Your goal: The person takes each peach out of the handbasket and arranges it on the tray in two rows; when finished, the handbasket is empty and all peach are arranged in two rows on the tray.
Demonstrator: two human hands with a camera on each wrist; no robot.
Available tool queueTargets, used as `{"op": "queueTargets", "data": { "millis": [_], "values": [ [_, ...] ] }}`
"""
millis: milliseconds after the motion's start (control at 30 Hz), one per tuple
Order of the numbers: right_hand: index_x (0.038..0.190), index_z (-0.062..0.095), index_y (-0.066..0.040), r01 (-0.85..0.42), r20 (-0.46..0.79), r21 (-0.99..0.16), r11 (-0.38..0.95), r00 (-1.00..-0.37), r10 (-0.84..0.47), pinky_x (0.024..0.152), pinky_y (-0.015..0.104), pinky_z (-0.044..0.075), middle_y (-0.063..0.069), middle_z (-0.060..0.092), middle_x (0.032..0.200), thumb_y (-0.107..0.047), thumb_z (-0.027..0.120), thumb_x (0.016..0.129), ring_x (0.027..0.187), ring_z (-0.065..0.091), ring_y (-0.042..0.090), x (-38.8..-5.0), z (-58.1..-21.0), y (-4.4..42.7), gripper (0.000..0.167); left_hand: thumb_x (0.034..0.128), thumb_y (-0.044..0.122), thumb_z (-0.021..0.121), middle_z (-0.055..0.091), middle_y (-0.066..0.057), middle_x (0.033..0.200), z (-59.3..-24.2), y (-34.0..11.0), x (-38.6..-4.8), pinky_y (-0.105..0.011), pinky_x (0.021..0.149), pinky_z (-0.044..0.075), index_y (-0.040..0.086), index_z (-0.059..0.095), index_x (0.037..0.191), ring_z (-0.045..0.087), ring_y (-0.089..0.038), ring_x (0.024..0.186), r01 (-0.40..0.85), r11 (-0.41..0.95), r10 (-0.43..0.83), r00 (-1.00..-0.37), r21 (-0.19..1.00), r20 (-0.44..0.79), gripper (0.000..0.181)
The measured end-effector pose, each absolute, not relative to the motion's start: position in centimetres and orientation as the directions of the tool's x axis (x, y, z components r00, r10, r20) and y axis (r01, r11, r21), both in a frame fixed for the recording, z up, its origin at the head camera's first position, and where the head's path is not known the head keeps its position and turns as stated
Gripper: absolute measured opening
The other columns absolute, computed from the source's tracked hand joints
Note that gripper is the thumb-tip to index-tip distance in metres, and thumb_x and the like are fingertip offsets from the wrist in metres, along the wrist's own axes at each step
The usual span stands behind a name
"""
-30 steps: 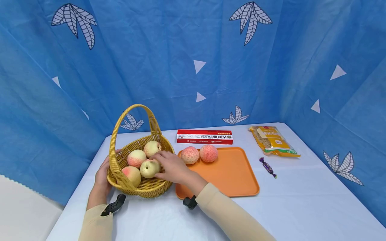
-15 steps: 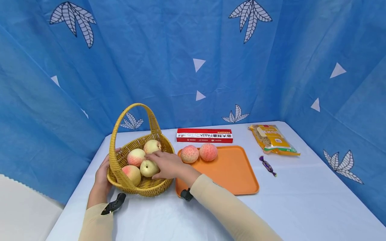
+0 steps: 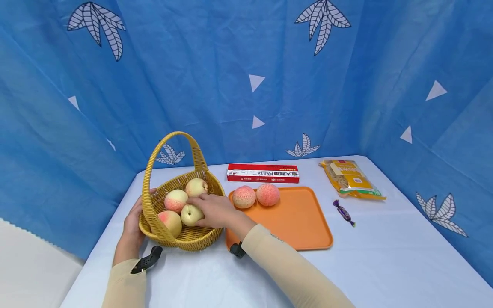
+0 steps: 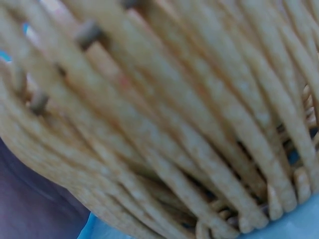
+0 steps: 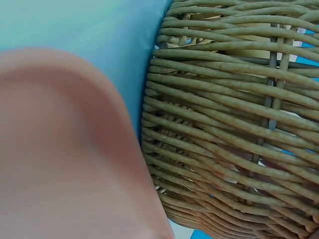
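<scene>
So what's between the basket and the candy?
Head view: the orange tray bearing two peaches, the right forearm over its left part, then bare tablecloth.

Golden-yellow wicker basket [image 3: 196,244], arched handle [image 3: 147,186] raised, standing left of centre
Inside, a pale yellow round peach [image 3: 189,217] lies near three pink-blushed round peaches [image 3: 175,200].

- The basket [image 3: 194,244] is spanned overhead by its handle [image 3: 147,192].
- Its right rim is blocked by the right hand [image 3: 215,209], its left wall by the left hand [image 3: 132,220].
- Room is left on the orange tray [image 3: 296,222], right of two peaches [image 3: 268,194].
</scene>
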State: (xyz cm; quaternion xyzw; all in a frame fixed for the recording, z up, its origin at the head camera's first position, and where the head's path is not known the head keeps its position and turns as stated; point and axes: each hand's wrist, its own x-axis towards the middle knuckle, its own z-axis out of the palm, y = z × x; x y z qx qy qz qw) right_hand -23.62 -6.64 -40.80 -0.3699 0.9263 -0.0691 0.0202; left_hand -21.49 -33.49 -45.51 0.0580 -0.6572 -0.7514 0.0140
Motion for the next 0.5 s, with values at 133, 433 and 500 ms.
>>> {"op": "queueTargets", "data": {
  "millis": [133,433,500],
  "values": [
    [0.147,0.04,-0.041,-0.678,0.02,-0.165,0.716,-0.728,-0.685,0.087,0.035,0.052,-0.009,0.051,0.143,-0.045,0.07,0.091,0.124,0.057,0.014,-23.61,-40.76,-6.75,0.064,0.1079,0.023,0.023,0.024,0.006,0.161,-45.51,-33.54,-21.42,-0.013,0.097,0.036,0.026,0.031,0.157,0.029,-0.006,0.139,-0.063,-0.153,-0.098,-0.992,0.986,-0.079,0.05],
    [0.14,0.046,-0.039,-0.67,0.057,-0.208,0.713,-0.736,-0.675,0.085,0.033,0.05,-0.014,0.056,0.14,-0.041,0.073,0.087,0.118,0.059,0.012,-23.59,-40.8,-6.57,0.059,0.1078,0.023,0.023,0.027,0.007,0.159,-45.44,-33.65,-21.4,-0.012,0.097,0.037,0.026,0.031,0.157,0.029,-0.006,0.139,-0.067,-0.159,-0.095,-0.992,0.985,-0.083,0.05],
    [0.137,0.048,-0.039,-0.67,0.068,-0.215,0.711,-0.736,-0.673,0.082,0.032,0.05,-0.014,0.057,0.138,-0.04,0.074,0.086,0.114,0.06,0.011,-23.61,-40.88,-6.52,0.057,0.1076,0.021,0.023,0.028,0.007,0.158,-45.37,-33.63,-21.4,-0.013,0.097,0.038,0.026,0.031,0.157,0.032,-0.005,0.137,-0.07,-0.164,-0.095,-0.992,0.984,-0.086,0.05]
  ]
}}
